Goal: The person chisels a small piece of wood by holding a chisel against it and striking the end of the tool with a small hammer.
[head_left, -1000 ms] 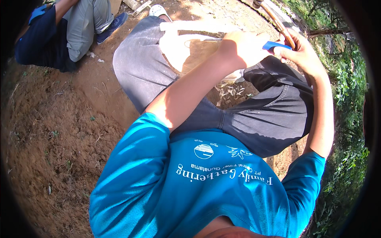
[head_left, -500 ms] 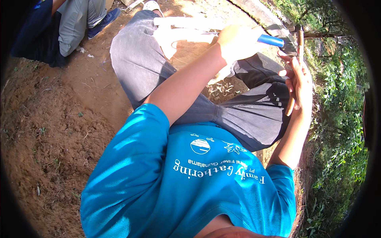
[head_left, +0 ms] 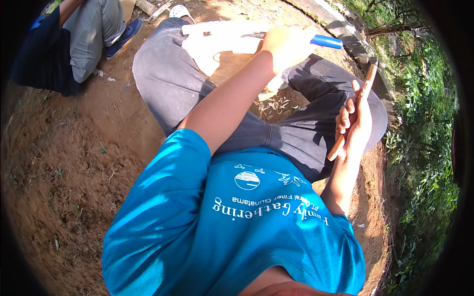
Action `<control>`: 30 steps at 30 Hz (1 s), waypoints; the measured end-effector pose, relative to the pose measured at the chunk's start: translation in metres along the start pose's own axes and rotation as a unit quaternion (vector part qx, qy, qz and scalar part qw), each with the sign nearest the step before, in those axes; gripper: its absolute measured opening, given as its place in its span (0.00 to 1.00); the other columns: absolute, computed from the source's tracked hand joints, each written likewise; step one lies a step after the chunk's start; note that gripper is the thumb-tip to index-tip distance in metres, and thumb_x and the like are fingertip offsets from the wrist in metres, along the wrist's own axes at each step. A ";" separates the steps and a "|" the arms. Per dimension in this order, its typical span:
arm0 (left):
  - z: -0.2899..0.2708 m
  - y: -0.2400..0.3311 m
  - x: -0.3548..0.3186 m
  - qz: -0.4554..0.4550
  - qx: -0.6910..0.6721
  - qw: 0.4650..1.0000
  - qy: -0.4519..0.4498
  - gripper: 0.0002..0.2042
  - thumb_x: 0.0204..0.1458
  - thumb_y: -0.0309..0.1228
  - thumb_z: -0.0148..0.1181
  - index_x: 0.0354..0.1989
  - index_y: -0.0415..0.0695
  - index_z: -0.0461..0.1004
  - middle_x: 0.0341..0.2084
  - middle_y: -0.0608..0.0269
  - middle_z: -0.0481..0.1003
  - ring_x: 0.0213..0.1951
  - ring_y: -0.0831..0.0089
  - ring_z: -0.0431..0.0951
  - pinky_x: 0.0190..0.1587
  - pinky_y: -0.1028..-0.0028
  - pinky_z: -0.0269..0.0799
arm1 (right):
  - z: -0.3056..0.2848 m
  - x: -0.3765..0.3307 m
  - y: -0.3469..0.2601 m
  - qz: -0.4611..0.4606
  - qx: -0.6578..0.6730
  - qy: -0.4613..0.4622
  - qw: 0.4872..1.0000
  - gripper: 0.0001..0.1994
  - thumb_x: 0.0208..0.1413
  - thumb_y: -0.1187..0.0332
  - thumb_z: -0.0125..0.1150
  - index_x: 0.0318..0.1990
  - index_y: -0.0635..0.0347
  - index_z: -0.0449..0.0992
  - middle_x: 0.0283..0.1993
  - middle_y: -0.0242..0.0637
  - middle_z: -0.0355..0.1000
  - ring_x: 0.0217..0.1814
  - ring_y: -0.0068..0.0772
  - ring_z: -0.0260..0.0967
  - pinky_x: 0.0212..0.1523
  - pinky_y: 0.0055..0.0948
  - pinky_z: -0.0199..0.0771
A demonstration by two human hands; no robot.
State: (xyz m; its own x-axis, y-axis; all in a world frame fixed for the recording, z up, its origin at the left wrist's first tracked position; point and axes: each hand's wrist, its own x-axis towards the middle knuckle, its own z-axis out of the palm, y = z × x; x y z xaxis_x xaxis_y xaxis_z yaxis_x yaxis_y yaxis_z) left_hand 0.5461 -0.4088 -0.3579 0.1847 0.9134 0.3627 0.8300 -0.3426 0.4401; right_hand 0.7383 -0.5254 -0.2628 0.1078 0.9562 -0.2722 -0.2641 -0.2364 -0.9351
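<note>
My left hand [head_left: 289,48] is closed round a chisel by its blue handle [head_left: 328,42]. Its thin blade [head_left: 255,35] points left, over a pale, sunlit piece of wood [head_left: 217,28] between my legs. Glare washes out the wood's edges, so I cannot tell whether the blade touches it. To the right, above my right knee, my right hand [head_left: 356,121] holds a hammer by its brown wooden handle [head_left: 368,81], fingers curled loosely. The hammer's small dark head [head_left: 373,61] points away from me, apart from the chisel.
Wood shavings [head_left: 276,106] lie on the ground between my grey trouser legs [head_left: 173,74]. At the far left sits another person in light grey trousers [head_left: 91,42]. A concrete edge [head_left: 340,27] runs along the far right, with green plants [head_left: 419,118] beyond it. Bare brown soil [head_left: 74,163] spreads at left.
My right hand has come nearer and leftward with the hammer, whose handle now slants more. My left hand has shifted slightly left with the chisel.
</note>
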 end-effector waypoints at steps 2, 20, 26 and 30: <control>0.001 0.001 -0.002 0.001 0.013 1.000 -0.020 0.11 0.58 0.43 0.55 0.41 0.51 0.73 0.30 0.60 0.81 0.37 0.61 0.83 0.43 0.60 0.74 | -0.004 0.001 0.001 -0.035 0.019 0.004 0.999 0.29 0.70 0.51 0.49 0.66 0.68 0.59 0.27 0.25 0.58 0.15 0.11 0.53 0.11 0.12 0.56; 0.008 -0.004 -0.012 0.070 0.052 0.996 0.032 0.15 0.57 0.49 0.57 0.38 0.51 0.73 0.31 0.60 0.80 0.38 0.62 0.82 0.45 0.62 0.74 | 0.006 -0.005 0.046 0.072 0.154 -0.076 0.983 0.22 0.73 0.56 0.40 0.63 0.63 0.62 0.26 0.27 0.59 0.15 0.14 0.52 0.12 0.14 0.59; 0.009 -0.005 -0.010 0.091 0.045 0.994 0.042 0.15 0.55 0.48 0.61 0.39 0.50 0.74 0.28 0.62 0.79 0.33 0.61 0.81 0.35 0.61 0.77 | -0.004 0.003 0.040 0.001 0.080 -0.024 0.997 0.20 0.72 0.59 0.42 0.62 0.64 0.64 0.28 0.28 0.64 0.18 0.15 0.57 0.16 0.16 0.60; 0.007 -0.003 -0.013 0.084 0.006 0.995 0.056 0.15 0.54 0.48 0.62 0.38 0.49 0.76 0.28 0.60 0.79 0.32 0.59 0.80 0.34 0.61 0.75 | -0.007 0.001 0.044 -0.007 0.133 -0.040 0.990 0.20 0.71 0.60 0.44 0.61 0.66 0.66 0.28 0.29 0.64 0.17 0.17 0.57 0.14 0.17 0.59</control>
State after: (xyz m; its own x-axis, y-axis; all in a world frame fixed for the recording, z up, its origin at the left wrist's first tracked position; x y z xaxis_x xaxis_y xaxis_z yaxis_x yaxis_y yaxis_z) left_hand 0.5448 -0.4181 -0.3703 0.2633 0.8128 0.5197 0.7984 -0.4859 0.3555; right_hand 0.7336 -0.5362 -0.3052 0.0407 0.9723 -0.2302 -0.5074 -0.1784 -0.8431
